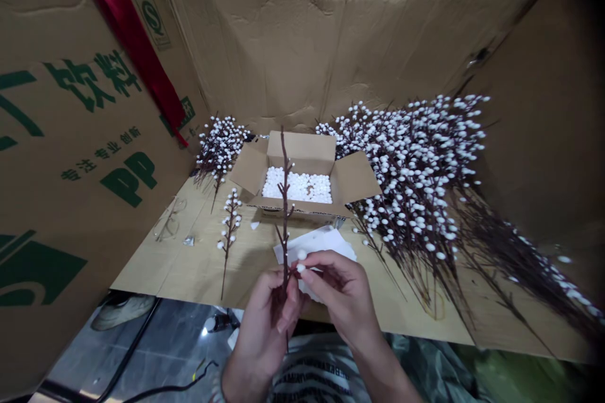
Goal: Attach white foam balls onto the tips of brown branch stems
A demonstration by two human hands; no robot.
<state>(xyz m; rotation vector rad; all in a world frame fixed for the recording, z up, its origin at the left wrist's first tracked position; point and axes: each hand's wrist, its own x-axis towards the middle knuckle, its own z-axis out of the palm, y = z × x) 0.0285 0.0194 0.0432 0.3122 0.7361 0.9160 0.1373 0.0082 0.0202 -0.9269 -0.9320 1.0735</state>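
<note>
Left hand: low in the middle of the frame, the left hand (271, 305) has its fingers closed around the lower stem of a dark branch (285, 214), seemingly to steady it.
Branch: the thing being worked on stands nearly upright at the centre, its upper part in front of the box; this hold appears to leave its side twigs within reach of the other hand. It is thin, knobbly and brown, with short forking twigs and a few tiny pale tips.
Right hand: just right of the stem, the right hand (343, 283) brings thumb and forefinger together in a pinch on a white ball (301, 268), close to a low twig. A second ball sits just above; whether either is fixed to the twig I cannot tell.
Box: the cardboard box (357, 176) lies beyond the hands with flaps folded out, probably so the loose beads (297, 184) inside are easy to get at; they look smooth, round and matt.
Paper: white sheets (326, 242) lie in front of the box, flat and thin.
Small sprig: left of centre, a berried sprig (230, 227) lies alone on the cardboard tabletop (189, 264), apart from the heaps.
Heaps: a large bushy pile (406, 164) fills the right side and a smaller bunch (221, 145) the left, perhaps set aside to keep the middle free for handling.
Ribbon: a red strip (137, 38) hangs at upper left, smooth against ribbed cardboard.
</note>
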